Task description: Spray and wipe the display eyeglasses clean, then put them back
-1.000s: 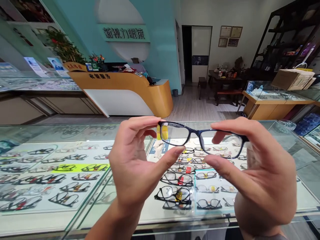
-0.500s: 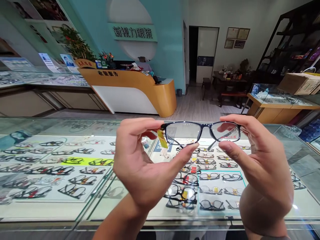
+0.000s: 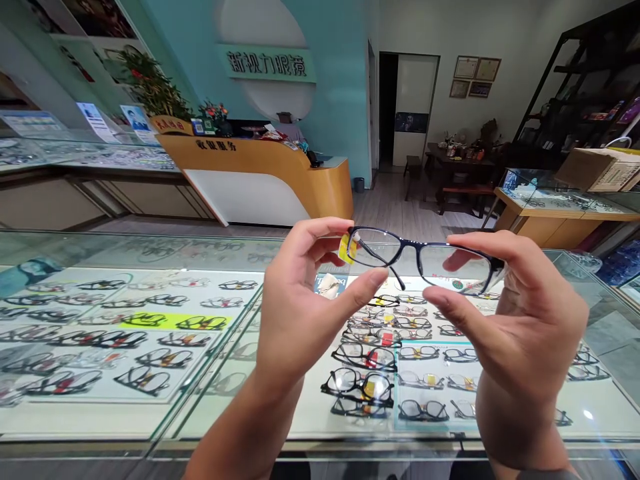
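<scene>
A pair of dark-framed eyeglasses [image 3: 411, 244] is held up above the glass display case [image 3: 225, 413], front side turned toward me and slightly angled. My left hand [image 3: 310, 300] is closed on its left end, fingertips at the corner of the rim and thumb below the lens. A yellow tag [image 3: 347, 248] hangs at that end. My right hand [image 3: 520, 313] grips the right end, index finger along the top rim and thumb under the lens. Red and green marks show on the right lens. Part of the temples is seen through the lenses.
Inside the case lie rows of eyeglasses [image 3: 357, 383] on white trays, with a yellow-green strip [image 3: 175, 321] at the left. A crumpled white cloth or paper [image 3: 329, 285] shows behind my left hand. Beyond stand a wooden counter [image 3: 330, 183] and another display case [image 3: 560, 200].
The eyeglasses have turned, their left end moving away and up, their right end coming nearer. My left hand has shifted right and slightly up. Both hands still hold the frame.
</scene>
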Motion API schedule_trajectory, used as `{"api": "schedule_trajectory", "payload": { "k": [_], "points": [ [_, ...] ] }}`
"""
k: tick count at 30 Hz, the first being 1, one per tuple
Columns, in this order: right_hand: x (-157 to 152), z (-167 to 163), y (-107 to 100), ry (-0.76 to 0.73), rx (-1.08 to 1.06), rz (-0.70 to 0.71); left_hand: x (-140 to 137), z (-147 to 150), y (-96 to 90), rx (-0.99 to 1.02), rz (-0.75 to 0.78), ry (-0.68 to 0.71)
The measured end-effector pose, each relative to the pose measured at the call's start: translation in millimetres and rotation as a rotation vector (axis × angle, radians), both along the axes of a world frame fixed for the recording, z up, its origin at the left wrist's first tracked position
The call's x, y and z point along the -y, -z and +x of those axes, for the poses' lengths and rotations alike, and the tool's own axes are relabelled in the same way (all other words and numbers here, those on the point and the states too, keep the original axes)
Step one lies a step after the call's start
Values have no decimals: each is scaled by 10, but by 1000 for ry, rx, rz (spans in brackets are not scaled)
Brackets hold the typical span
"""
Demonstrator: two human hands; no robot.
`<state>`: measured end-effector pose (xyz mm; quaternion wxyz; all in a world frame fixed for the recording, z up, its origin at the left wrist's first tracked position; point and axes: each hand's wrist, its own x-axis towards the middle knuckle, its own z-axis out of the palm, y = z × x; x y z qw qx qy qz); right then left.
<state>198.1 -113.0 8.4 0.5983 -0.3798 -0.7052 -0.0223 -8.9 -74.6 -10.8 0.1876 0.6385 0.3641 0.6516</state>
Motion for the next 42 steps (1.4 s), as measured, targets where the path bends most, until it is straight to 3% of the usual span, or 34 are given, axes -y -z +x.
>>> {"api": "schedule_trajectory", "payload": {
  "k": [8,17,24,32,42],
  "points": [
    [9,-16,10,10,18,-5,-50,34,28,4,9,-3],
    [-29,-17,-13,65,8,-121,-20,37,53,48,224,-229],
    [-54,-6,-26,52,40,-203,-36,32,68,-28,387,-402],
    [-6,-1,-51,63,31,-194,-84,40,61,-34,238,-300],
    [-18,7,-47,60,34,-146,-74,32,61,-23,155,-235]
  ]
}}
